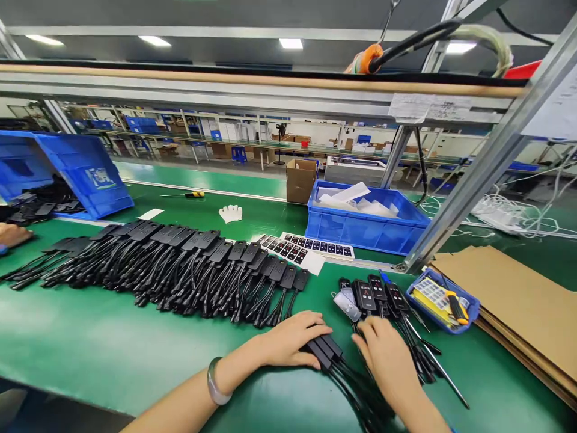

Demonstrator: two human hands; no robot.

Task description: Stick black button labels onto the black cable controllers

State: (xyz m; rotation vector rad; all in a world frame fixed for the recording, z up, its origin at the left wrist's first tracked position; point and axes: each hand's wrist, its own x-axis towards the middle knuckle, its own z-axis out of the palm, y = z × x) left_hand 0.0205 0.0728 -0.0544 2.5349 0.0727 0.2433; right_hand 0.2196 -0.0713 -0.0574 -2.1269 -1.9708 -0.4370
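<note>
My left hand (295,341) is closed around the ends of several black controller boxes (325,349), which lie side by side on the green table with their cables trailing toward me. To their right, my right hand (387,355) has its fingers curled in just below a group of black controllers with printed faces (365,294); whatever is between the fingertips is hidden. A clear plastic piece (347,305) lies at the left of that group. Left of my hands stretches a long row of black cabled controllers (180,264).
Sheets of printed labels (315,245) lie behind the row. A blue bin (367,225) holds white sheets. On the right are a small blue tray (444,300), a long screwdriver (444,373) and stacked cardboard (518,300). Another person's hand (13,234) shows at far left by a tipped blue crate (85,171).
</note>
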